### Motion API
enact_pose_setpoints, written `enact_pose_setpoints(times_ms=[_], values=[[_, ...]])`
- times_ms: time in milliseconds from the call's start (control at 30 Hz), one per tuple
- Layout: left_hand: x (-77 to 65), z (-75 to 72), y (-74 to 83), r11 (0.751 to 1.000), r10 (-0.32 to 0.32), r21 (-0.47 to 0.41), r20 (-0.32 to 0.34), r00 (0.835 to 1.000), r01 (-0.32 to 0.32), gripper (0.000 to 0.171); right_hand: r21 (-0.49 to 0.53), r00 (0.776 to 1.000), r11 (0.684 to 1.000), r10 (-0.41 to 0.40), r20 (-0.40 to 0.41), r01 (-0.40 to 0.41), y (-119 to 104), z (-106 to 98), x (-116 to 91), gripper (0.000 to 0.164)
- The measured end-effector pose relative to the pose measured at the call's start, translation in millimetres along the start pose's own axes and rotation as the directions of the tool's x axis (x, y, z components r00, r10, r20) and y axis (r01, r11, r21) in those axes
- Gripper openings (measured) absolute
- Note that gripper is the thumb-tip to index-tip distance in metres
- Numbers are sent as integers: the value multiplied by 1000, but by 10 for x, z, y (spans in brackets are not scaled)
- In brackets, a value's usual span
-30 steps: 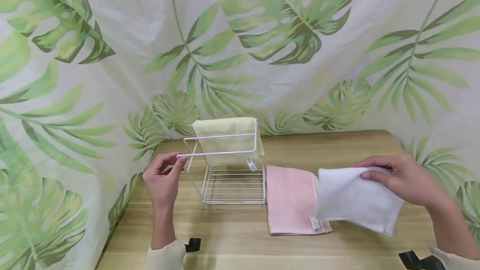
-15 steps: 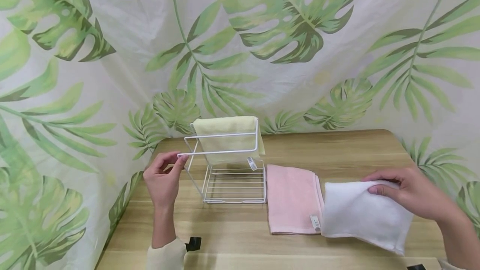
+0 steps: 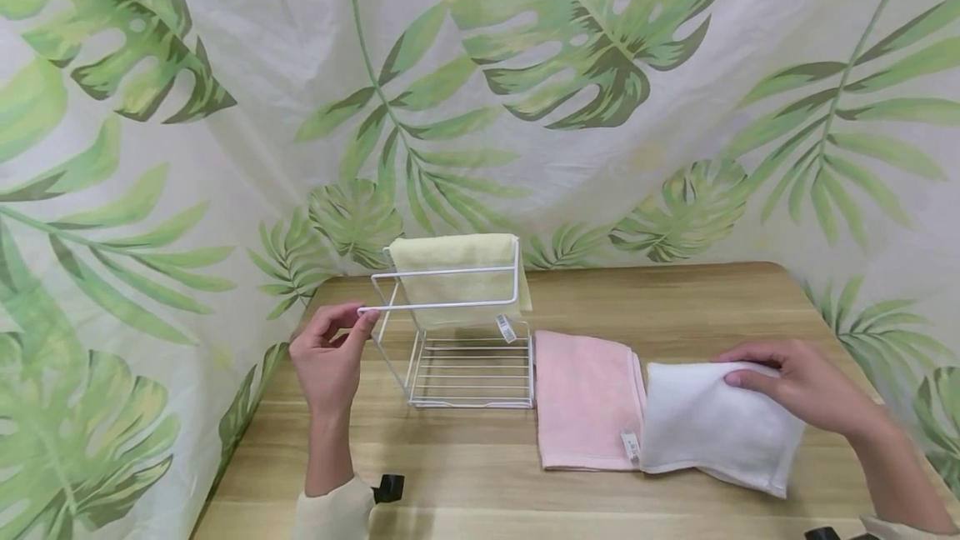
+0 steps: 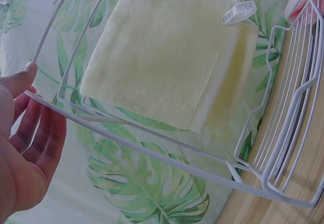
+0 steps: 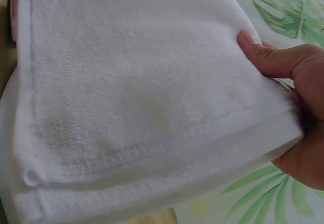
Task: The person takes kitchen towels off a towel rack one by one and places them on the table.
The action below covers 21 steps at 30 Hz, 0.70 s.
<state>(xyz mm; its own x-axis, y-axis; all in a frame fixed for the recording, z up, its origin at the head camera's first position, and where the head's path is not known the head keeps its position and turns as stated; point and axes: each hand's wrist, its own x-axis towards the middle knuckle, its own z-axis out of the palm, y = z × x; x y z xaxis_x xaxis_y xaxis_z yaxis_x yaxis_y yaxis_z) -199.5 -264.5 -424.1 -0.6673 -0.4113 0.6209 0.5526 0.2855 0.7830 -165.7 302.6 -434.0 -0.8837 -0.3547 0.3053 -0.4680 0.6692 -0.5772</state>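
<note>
Left hand [image 3: 328, 354] steadying, pinching wire rack [image 3: 442, 305]
At the rack's four o'clock, right hand [image 3: 804, 383] is gripping white towel [image 3: 716, 427]; underside hidden, it should probably be pinching every layer.

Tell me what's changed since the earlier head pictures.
The right hand has moved the white towel down the head view, hiding the lower right corner of the pink towel. Nothing was grabbed or released. The left hand, rack and yellow towel stayed put.

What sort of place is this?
Probably a makeshift tabletop corner indoors, perhaps staged for recording: leaf-print sheeting hangs behind a wood-grain table, which bears a white wire rack.
</note>
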Motion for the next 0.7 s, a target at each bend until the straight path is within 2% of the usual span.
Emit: enact_pose_setpoints(times_ms=[133,300,600,700], values=[[-3,-2,-11,1000,8,-7,5,1000,-8,19,-42,1000,999,-20,-4,20,63,43,57,22],[-9,-3,-16,1000,2,-13,0,1000,-2,19,-37,999,999,-38,-1,38,137,95,153,21],[-6,0,1,1000,-6,-20,0,1000,6,20,-79,1000,997,-2,23,4,269,159,357,15],[-4,4,8,1000,-7,-27,-1,1000,7,20,-92,999,995,36,39,-32,310,183,428,13]])
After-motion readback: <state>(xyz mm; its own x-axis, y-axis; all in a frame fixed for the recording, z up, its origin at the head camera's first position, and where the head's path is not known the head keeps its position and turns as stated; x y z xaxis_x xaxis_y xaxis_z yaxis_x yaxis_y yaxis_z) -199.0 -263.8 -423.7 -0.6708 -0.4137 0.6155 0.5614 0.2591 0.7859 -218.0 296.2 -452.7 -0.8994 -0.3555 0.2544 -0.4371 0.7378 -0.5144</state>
